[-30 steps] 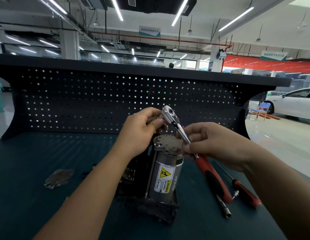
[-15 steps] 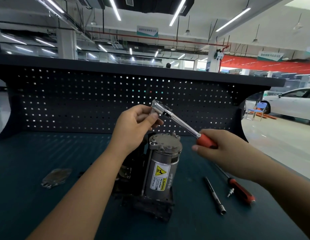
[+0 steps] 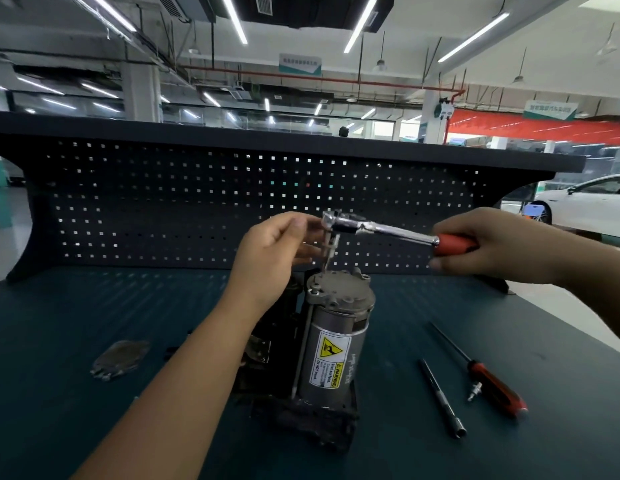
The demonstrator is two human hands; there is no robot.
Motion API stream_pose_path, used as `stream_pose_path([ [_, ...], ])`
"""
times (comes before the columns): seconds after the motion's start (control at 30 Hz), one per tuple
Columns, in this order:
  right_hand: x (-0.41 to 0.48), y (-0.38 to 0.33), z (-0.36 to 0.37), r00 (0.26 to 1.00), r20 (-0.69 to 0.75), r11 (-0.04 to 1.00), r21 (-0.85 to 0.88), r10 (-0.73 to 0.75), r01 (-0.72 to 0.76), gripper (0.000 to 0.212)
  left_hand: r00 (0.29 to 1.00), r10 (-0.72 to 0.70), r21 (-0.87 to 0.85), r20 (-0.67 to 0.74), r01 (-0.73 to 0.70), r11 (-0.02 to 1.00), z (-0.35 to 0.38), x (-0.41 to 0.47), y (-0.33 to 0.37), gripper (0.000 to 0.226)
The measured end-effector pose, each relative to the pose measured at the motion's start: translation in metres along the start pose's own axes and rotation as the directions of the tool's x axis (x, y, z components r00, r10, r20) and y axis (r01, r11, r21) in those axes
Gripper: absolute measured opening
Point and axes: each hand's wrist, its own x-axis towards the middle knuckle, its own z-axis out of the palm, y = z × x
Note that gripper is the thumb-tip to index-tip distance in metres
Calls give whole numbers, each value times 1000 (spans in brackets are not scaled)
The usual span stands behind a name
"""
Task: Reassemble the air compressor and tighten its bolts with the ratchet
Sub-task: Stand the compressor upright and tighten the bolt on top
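Head view: left hand [image 3: 275, 252] and right hand [image 3: 498, 249] hold ratchet [image 3: 381, 229] above compressor [image 3: 336, 337].

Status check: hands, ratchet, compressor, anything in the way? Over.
Right hand grips ratchet handle; left hand at its head, grip blurred. Bit points down onto air compressor top, seating unclear. Screwdriver, extension bar lie right of it, apart.

Yellow label [image 3: 331, 364] "WARNING, Hot surface, Do NOT touch" on air compressor [image 3: 343, 299]
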Motion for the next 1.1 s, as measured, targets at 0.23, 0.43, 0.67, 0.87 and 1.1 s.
stream_pose_path([
  [0.23,8,1,3,998,65,999,40,-11,8,27,999,-7,42,44,5,999,-2,2,-1,28],
  [0.43,6,6,5,995,98,998,52,26,-31,26,999,-15,-7,51,15,1000,0,2,0,31],
  [0.67,2,6,3,991,127,998,45,34,-40,24,997,-26,2,69,26,1000,1,0,0,34],
  [0.87,4,-4,3,994,99,999,-14,36,-35,28,998,-21,-19,55,22,1000,1,-1,3,37],
  [1.1,0,-13,6,988,122,996,-25,91,-88,32,996,-47,-87,80,54,995,2,-1,5,35],
])
